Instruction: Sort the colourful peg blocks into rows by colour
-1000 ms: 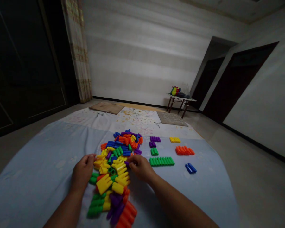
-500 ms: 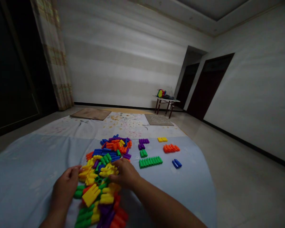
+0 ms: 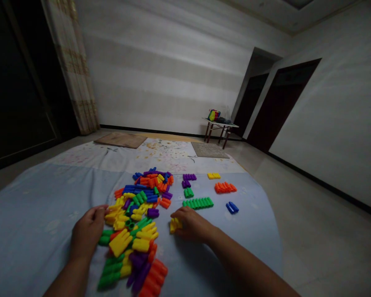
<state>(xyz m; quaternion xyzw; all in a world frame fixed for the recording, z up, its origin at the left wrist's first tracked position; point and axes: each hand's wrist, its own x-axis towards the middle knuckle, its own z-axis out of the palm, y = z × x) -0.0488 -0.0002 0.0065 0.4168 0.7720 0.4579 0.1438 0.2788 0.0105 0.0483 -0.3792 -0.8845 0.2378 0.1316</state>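
Note:
My right hand (image 3: 190,225) is closed around a yellow toy building block (image 3: 174,225), just right of a heap of bullet-shaped plastic connecting blocks (image 3: 136,220). At the heap's left edge, my left hand (image 3: 89,231) has its fingers curled together, with the fingertips against yellow blocks (image 3: 113,214). Whatever it may pinch there is hidden. Green, orange, purple, blue and yellow pieces lie jumbled in the heap. Right of it are a long green row (image 3: 198,203), a short green piece (image 3: 188,192), purple pieces (image 3: 189,177), a yellow row (image 3: 214,175), an orange row (image 3: 225,187) and blue pieces (image 3: 232,207).
A pale blue, flowered cloth (image 3: 247,231) covers the surface under the blocks. Two flat mats, one brown (image 3: 122,140) and one grey (image 3: 209,150), lie at its far end. Beyond stands a small table (image 3: 221,122) bearing a colourful bag (image 3: 214,115).
My right hand has moved right, out of the heap, with a yellow block in it. A purple block now shows where it was. My left hand stays at the heap's left edge.

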